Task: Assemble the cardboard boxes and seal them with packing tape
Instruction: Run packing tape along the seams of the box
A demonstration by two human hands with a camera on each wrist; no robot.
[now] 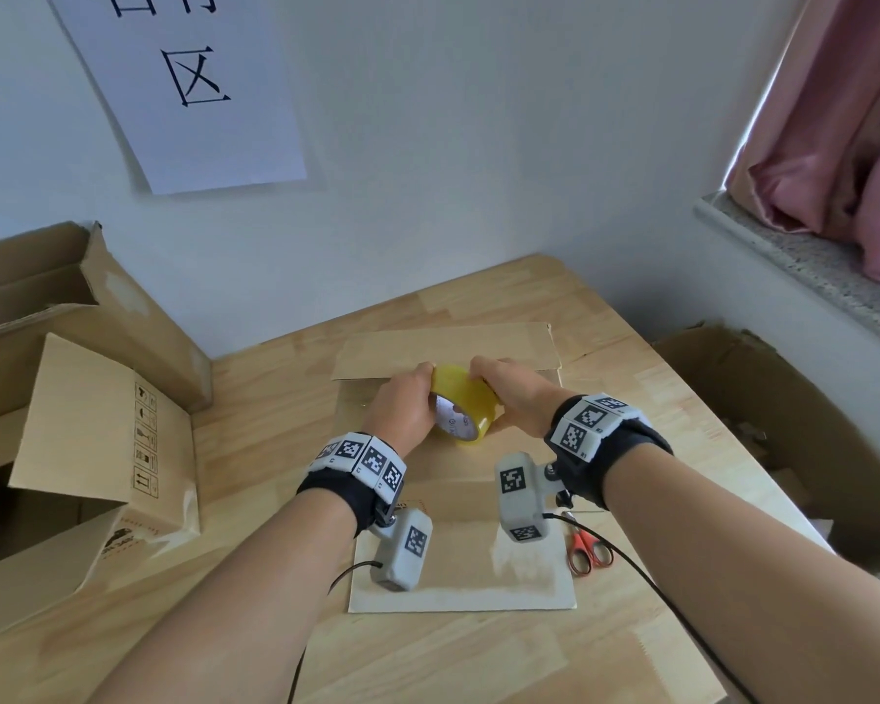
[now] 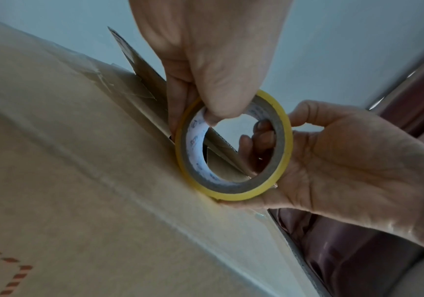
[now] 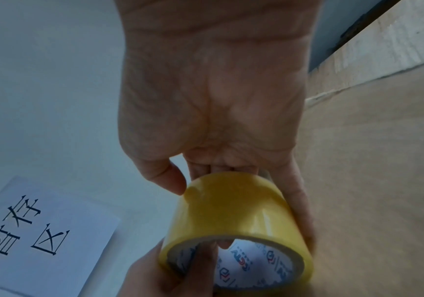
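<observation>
A yellow roll of packing tape [image 1: 462, 402] [image 2: 233, 145] [image 3: 233, 223] is held above a cardboard box [image 1: 458, 480] that lies on the wooden table [image 1: 255, 429]. My left hand [image 1: 402, 406] [image 2: 210, 60] pinches the roll's rim, with its thumb inside the core. My right hand [image 1: 516, 398] [image 3: 213, 100] grips the roll from the right side, fingers wrapped round the outer face. The box's far flap [image 1: 445, 350] lies folded out toward the wall. Whether a strip of tape is peeled loose does not show.
Red-handled scissors [image 1: 588, 548] lie on the table to the right of the box. An open cardboard box [image 1: 97, 449] stands at the left, with a larger one [image 1: 36, 297] behind it. Another open box [image 1: 783, 424] sits off the table's right edge.
</observation>
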